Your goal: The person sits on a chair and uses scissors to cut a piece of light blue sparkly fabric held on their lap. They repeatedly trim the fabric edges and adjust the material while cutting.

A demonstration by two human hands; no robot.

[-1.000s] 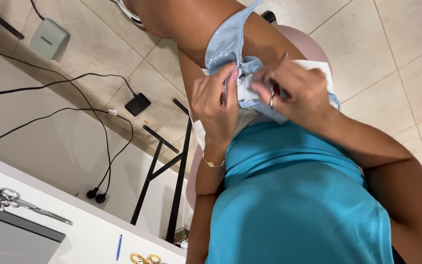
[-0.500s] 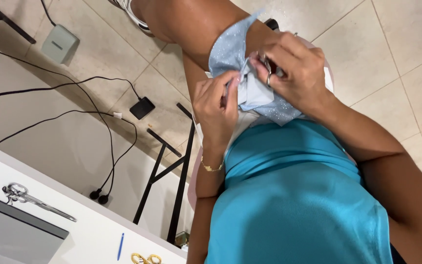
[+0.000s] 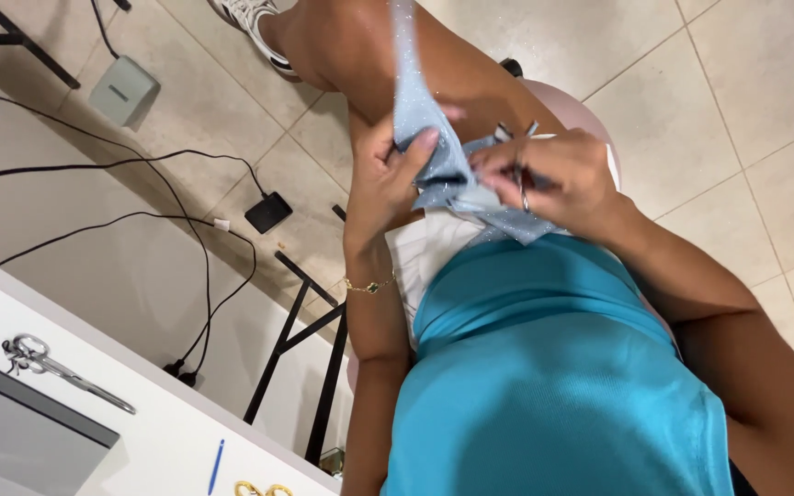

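The person is seated and looks down at the lap. Both hands work a strip of pale blue, glittery fabric [image 3: 434, 156] held over the thighs, above a teal top [image 3: 544, 386].

Left hand [image 3: 388, 170]: fingers closed on the fabric, thumb pressed against the strip's front, pinching it near its middle. A thin gold bracelet [image 3: 368, 287] sits on that wrist. The strip runs upward from this grip along the bare leg toward the top of the view.

Right hand [image 3: 558, 174]: clenched on the lower, bunched part of the same fabric. Small metal scissors [image 3: 518, 156] are in this hand; the loop sits around a finger and the tips show above the knuckles. Whether the blades touch the fabric cannot be told.

White cloth [image 3: 429, 253] lies on the lap under the blue fabric.

Surroundings: tiled floor [image 3: 746, 83] with black cables [image 3: 140, 216], a small black adapter [image 3: 268, 212] and a grey box [image 3: 123, 90]. A white surface [image 3: 167, 432] at lower left carries large silver scissors [image 3: 62, 369], a blue pen [image 3: 217, 465] and gold scissor handles [image 3: 264, 489] at the bottom edge. Black legs [image 3: 310, 340] stand beside it. A sneaker [image 3: 250, 23] shows at the top.
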